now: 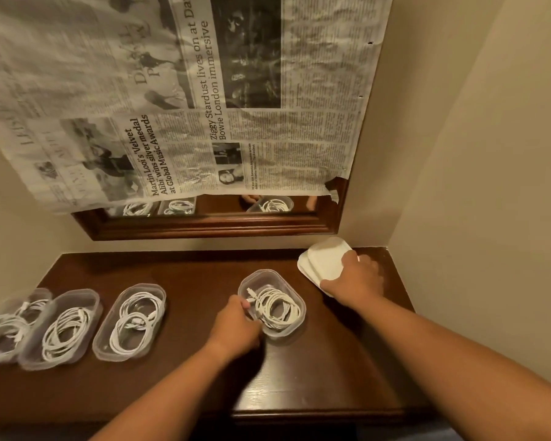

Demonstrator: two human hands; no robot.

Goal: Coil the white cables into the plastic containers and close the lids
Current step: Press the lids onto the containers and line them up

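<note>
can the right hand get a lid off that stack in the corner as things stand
Probably yes. The right hand already rests on the white lid stack at the table's back right corner, with nothing lying between them. The left hand is busy at the open container, well clear of it.

Warm, dim indoor light gives everything a yellow-brown cast. The dark tabletop (178, 275) carries a soft glare patch near its front edge, and shadows pool under the forearms. The newspaper (185, 90) blurs toward the upper left, and the wide lens bends lines at the edges.
</note>
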